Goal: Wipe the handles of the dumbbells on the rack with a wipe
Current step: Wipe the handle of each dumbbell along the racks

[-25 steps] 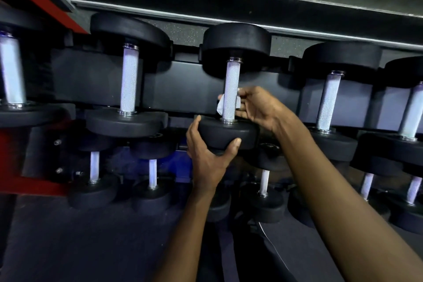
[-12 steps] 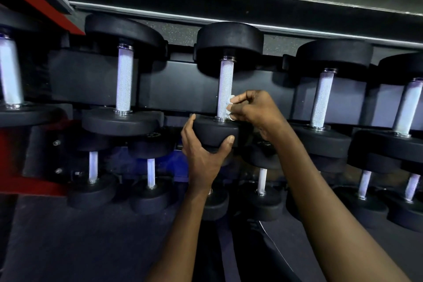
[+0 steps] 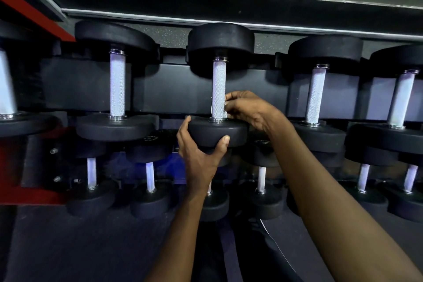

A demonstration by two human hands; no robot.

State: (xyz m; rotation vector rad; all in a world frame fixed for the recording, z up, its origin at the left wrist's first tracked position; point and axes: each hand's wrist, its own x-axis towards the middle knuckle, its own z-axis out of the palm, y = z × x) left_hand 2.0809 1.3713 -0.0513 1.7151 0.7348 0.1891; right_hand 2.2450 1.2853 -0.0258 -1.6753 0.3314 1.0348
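Dumbbell (image 3: 219, 96), black round-headed with knurled metal handle (image 3: 218, 89), centre of the upper row of the rack (image 3: 183, 91), lying front to back across the tier so its handle runs away from the viewer. Nearest item: left forearm, rising from the lower edge. Left hand (image 3: 201, 153) cupped under and around the dumbbell's near head (image 3: 217, 131), thumb on the right of the rim, fingers curled over the left edge; grasping. Right forearm, entering from the lower right corner on a diagonal. Right hand (image 3: 249, 109) closed at the near end of the handle, just above the near head, fingers pinching a white wipe (image 3: 226, 111) against the metal; only small edges of the wipe show on either side of the handle, the rest hidden under the fingers. Lower row: smaller dumbbells (image 3: 150, 181) with short pale handles, partly behind the arms. Upper row, same tier: one neighbour dumbbell (image 3: 117, 89) to the left and two to the right (image 3: 317, 94), all with their handles pointing the same way and apart from the hands; another handle cut off at the left border. Red frame member (image 3: 27, 7) at the upper left. Farthest: dark wall panel with a pale metal strip (image 3: 229, 23) running across the top.
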